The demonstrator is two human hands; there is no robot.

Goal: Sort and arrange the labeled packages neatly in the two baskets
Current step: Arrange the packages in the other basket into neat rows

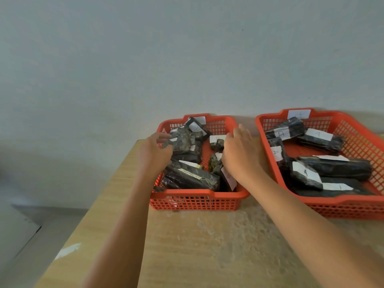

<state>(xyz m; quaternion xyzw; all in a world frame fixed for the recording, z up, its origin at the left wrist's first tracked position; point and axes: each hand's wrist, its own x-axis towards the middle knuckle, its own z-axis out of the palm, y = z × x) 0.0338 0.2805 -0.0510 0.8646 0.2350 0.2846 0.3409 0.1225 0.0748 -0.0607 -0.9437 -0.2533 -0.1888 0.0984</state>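
Note:
Two red mesh baskets stand side by side on a wooden table. The left basket [199, 194] holds several dark wrapped packages with white labels, some marked B. The larger right basket [342, 202] holds several dark packages labelled A. My left hand [155, 148] reaches over the left basket's left rim, fingers curled on a mottled dark package [186, 140]. My right hand [239, 150] is inside the same basket at its right side, palm down on small packages [216, 165]; its fingertips are hidden, so its grip is unclear.
The table [207, 246] ends at a left edge [93, 215], with floor below. Both baskets sit close to the grey wall [187, 59] behind. A scrap of white tape [67, 250] lies near the table's left edge. A narrow gap separates the baskets.

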